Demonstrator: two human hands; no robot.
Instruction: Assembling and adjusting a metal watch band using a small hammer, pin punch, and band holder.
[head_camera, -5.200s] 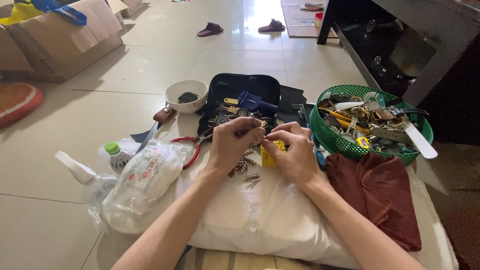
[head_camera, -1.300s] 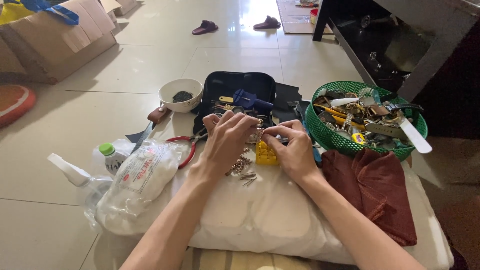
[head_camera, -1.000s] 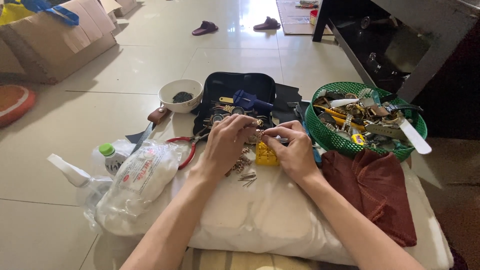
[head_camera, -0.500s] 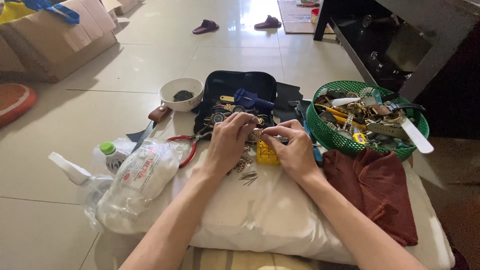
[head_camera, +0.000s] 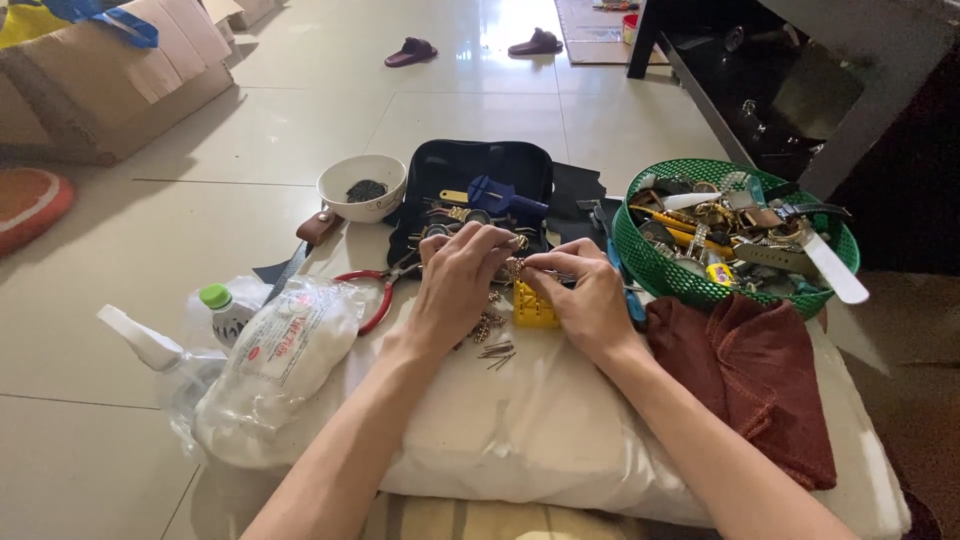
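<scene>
— Watch chain (head_camera: 516, 268), where is it now?
— Between my hands, just above the yellow block (head_camera: 535, 308) on the white cushion (head_camera: 500, 430). My left hand (head_camera: 462, 285) pinches one end, and my right hand (head_camera: 590, 300) pinches a thin tool against it.
— And around them?
— White bag (head_camera: 280, 365) at left, green basket (head_camera: 650, 262) at right.
</scene>
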